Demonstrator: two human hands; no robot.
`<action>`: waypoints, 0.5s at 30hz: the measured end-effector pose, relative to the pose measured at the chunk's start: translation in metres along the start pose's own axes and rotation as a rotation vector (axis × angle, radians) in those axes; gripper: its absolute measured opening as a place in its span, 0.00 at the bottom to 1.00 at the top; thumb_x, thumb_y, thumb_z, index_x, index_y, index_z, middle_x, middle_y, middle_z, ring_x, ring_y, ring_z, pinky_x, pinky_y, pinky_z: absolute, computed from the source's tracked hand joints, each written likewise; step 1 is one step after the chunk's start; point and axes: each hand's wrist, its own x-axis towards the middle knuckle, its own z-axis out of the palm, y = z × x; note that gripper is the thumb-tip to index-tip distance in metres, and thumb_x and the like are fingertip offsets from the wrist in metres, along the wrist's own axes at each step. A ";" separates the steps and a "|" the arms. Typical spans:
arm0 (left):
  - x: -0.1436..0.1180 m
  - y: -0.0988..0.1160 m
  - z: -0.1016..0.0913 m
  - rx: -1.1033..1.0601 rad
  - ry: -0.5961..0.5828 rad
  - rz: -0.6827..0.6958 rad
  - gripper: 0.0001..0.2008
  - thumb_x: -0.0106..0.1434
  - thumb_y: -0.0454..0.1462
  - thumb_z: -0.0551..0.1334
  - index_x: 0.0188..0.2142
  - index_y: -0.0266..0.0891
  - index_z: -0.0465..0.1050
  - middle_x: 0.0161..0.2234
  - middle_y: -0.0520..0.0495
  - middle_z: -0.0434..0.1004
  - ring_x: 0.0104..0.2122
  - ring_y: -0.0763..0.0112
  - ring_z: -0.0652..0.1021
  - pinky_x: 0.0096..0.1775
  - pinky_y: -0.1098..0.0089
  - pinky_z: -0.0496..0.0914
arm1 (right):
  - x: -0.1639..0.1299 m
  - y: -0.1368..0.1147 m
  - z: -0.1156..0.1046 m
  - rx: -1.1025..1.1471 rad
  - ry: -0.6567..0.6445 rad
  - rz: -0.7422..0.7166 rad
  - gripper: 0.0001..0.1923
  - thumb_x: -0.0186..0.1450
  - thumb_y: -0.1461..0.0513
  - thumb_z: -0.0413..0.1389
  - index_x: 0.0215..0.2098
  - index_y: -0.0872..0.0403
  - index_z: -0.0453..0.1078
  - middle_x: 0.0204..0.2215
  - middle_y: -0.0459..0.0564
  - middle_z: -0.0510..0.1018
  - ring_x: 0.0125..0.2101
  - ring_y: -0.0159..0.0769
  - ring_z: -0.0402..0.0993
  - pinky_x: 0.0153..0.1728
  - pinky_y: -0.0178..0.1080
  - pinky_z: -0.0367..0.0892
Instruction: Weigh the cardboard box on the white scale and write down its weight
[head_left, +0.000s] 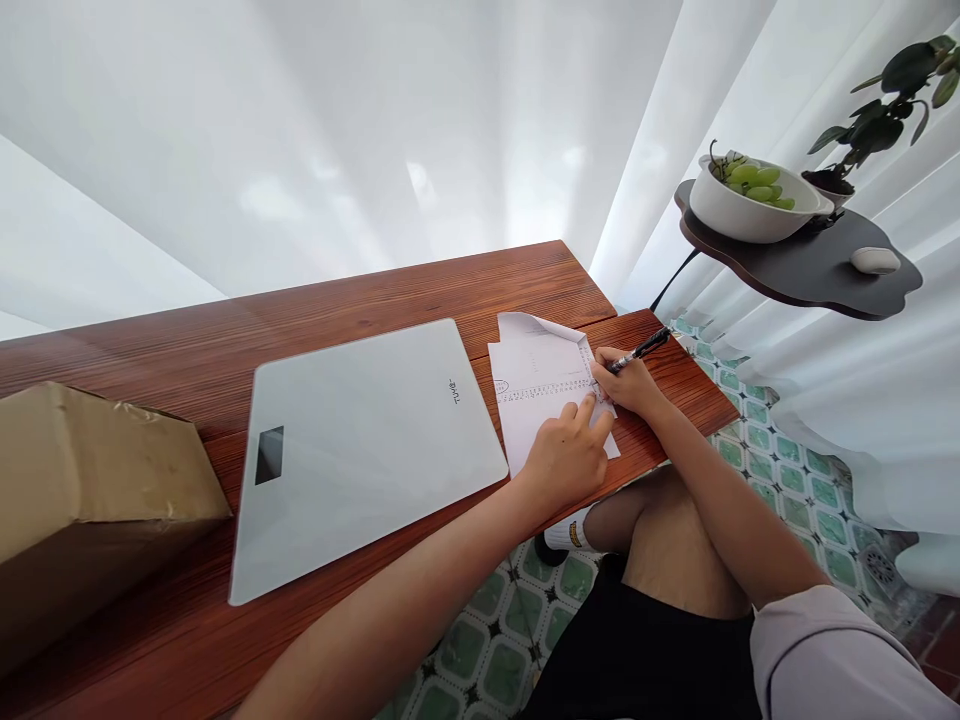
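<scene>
Head view, the only view supplied: the right hand (pixel 628 384) is closed in a writing grip around a black pen (pixel 640 350), whose tip meets the sheet of paper (pixel 540 385) at the hand's near side, on a printed row of small marks that runs across the sheet away from the grip toward the scale. The left hand (pixel 568 455) lies just beside the writing hand, on the person's side of it, fingers bent and pressing flat on the lower part of the sheet; it pins the paper and encloses nothing. The sheet's far corner, beyond the pen, curls up off the wooden table (pixel 225 340). Judged progress: writing is under way at the end of the printed row nearest the grip; whether any handwritten entries stand on the sheet is too small to tell, and the area above the row looks largely blank. Past the left hand, just beside the paper's edge, lies a white glass digital scale (pixel 360 440) with nothing on it. Well apart beyond that sits a taped cardboard box (pixel 90 470). Behind the pen hand, off the table, a dark shelf (pixel 802 265) carries a bowl of green grapes (pixel 754 200).
</scene>
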 end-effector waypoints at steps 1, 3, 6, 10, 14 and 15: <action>0.000 0.000 0.000 -0.002 0.000 0.003 0.19 0.67 0.36 0.53 0.56 0.36 0.67 0.64 0.34 0.65 0.47 0.55 0.73 0.35 0.62 0.74 | 0.000 0.001 -0.001 0.003 0.013 0.001 0.17 0.65 0.56 0.56 0.22 0.49 0.55 0.12 0.39 0.66 0.13 0.32 0.62 0.17 0.36 0.60; 0.000 0.000 0.001 -0.005 -0.008 0.010 0.18 0.67 0.36 0.53 0.55 0.36 0.67 0.65 0.34 0.64 0.47 0.54 0.73 0.35 0.62 0.73 | 0.002 0.003 -0.003 0.012 0.075 0.004 0.19 0.67 0.52 0.54 0.24 0.49 0.54 0.12 0.39 0.65 0.12 0.32 0.60 0.16 0.36 0.58; 0.000 0.000 0.001 -0.014 -0.025 0.015 0.16 0.66 0.35 0.53 0.53 0.36 0.67 0.66 0.33 0.62 0.47 0.55 0.73 0.35 0.62 0.73 | 0.006 0.005 -0.008 -0.001 0.232 -0.006 0.21 0.72 0.46 0.50 0.28 0.48 0.56 0.13 0.39 0.62 0.13 0.33 0.60 0.17 0.37 0.59; 0.000 0.001 0.000 -0.018 -0.016 0.018 0.16 0.67 0.35 0.54 0.53 0.35 0.66 0.65 0.33 0.62 0.46 0.55 0.72 0.34 0.62 0.72 | 0.012 0.005 -0.010 -0.113 0.313 -0.046 0.17 0.66 0.46 0.61 0.35 0.51 0.71 0.25 0.46 0.76 0.26 0.39 0.73 0.32 0.40 0.71; 0.000 0.002 -0.002 -0.019 0.002 0.043 0.12 0.67 0.35 0.54 0.50 0.36 0.66 0.53 0.38 0.69 0.40 0.57 0.71 0.29 0.62 0.67 | 0.017 0.000 -0.009 -0.163 0.297 -0.037 0.18 0.62 0.53 0.64 0.45 0.56 0.78 0.36 0.53 0.83 0.37 0.45 0.80 0.42 0.43 0.75; 0.000 0.003 -0.002 -0.022 0.006 0.050 0.12 0.67 0.35 0.54 0.49 0.37 0.66 0.50 0.39 0.69 0.39 0.58 0.71 0.28 0.62 0.66 | 0.017 -0.003 -0.008 -0.174 0.296 -0.022 0.17 0.61 0.55 0.64 0.44 0.56 0.79 0.34 0.53 0.83 0.36 0.45 0.81 0.41 0.43 0.75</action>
